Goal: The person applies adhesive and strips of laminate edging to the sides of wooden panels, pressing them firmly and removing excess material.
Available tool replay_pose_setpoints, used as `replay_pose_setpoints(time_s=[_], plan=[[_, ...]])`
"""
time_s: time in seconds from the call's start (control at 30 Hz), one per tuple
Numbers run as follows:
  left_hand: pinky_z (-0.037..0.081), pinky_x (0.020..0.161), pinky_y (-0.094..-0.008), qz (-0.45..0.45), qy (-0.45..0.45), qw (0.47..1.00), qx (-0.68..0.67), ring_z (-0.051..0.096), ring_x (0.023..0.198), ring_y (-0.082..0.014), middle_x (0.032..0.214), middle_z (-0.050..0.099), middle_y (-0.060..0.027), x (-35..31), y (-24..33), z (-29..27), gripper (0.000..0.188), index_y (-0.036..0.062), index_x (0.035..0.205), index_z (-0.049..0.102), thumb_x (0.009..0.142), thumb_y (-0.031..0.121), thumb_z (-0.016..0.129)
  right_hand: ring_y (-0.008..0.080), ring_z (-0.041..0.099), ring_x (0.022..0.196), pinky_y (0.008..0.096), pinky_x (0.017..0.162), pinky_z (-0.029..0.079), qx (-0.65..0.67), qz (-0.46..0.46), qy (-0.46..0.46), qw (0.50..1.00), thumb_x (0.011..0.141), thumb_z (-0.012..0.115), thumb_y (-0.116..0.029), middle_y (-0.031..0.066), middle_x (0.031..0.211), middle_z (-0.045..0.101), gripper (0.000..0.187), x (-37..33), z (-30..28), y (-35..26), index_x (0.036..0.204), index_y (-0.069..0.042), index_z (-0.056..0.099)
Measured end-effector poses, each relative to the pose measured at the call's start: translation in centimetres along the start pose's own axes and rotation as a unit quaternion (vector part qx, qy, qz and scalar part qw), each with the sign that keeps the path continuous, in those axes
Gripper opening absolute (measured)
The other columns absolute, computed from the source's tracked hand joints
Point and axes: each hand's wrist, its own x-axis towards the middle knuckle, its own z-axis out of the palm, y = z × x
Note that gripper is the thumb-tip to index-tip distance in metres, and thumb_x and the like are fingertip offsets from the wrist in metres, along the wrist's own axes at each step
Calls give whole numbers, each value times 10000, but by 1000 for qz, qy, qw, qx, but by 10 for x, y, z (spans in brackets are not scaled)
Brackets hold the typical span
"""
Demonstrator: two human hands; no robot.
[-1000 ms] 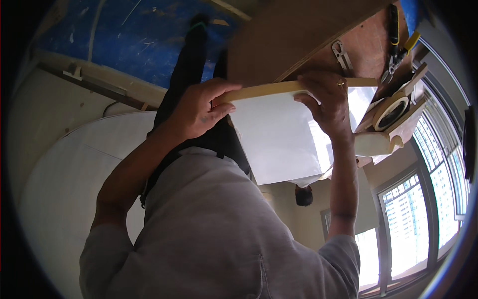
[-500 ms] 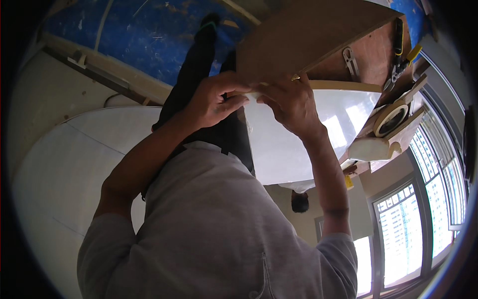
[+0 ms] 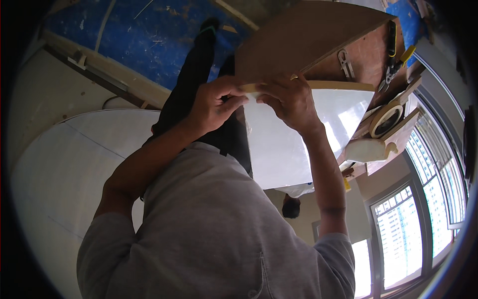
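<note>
A: So what's that person holding?

B: A white panel point(image 3: 279, 157) with a pale yellow-brown edge point(image 3: 343, 85). It's just right of the dark trousers point(image 3: 191, 79), and both hands are up at its near left corner.

A: Fingers doing what, exactly?

B: Right hand point(image 3: 294, 104) has closed on the edge, thumb on the white face and the other fingers folded over the top. Left hand point(image 3: 213, 104) is curled just beside that corner, thumb close to the forefinger — can't tell if it's gripping anything.

A: How's the surface look?

B: Glossy! Bright window-shaped patches shine on its right part, while the left is more of an even pale grey. A brown board point(image 3: 303, 37) sits past the edge, and the reddish-brown worktop point(image 3: 371, 50) shows beside it. On that there's a slotted metal tool point(image 3: 344, 64) and, further right, yellow-handled pliers point(image 3: 393, 72). Then a roll of tape point(image 3: 386, 121) near some wood strips, plus a whitish container point(image 3: 366, 149).

A: And the room?

B: Workshop-ish. Scuffed blue floor covering point(image 3: 144, 35) at upper left, a plain wall point(image 3: 32, 94) at far left, and a big pale rounded sheet point(image 3: 74, 154) with a dark line across it. Lower right is all bright windows point(image 3: 398, 224). Someone else is around too — just dark hair point(image 3: 291, 206) and a bit of white clothing point(image 3: 298, 190) below the panel.
</note>
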Motion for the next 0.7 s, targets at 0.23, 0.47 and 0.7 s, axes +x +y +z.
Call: replay_pose_setpoints(time_s=[0.23, 0.47, 0.7], plan=[[565, 916, -302, -108, -47, 993, 0, 701, 1058, -190, 1170, 699, -129, 4, 0, -6, 300, 7, 1179, 660, 906, -36, 778, 240, 712, 841, 408, 762, 529, 21, 21, -13, 999, 750, 885, -184, 57, 978, 771, 267, 1, 3, 1, 985, -105, 788], [591, 934, -350, -98, -140, 982, -76, 685, 1116, -212, 1222, 679, -101, 16, 0, -33, 401, 9, 1287, 645, 906, -55, 751, 217, 719, 854, 447, 881, 491, -6, 25, -36, 999, 815, 840, -168, 33, 1008, 779, 324, 3, -3, -8, 1134, -161, 778], [572, 825, -328, -28, -210, 971, 114, 699, 954, -197, 1171, 717, -78, 30, 12, -45, 276, 7, 1185, 698, 920, -65, 719, 209, 710, 897, 423, 1065, 388, -14, 11, -71, 997, 850, 792, -127, -1, 1036, 765, 325, -1, 0, -5, 1162, -218, 775]])
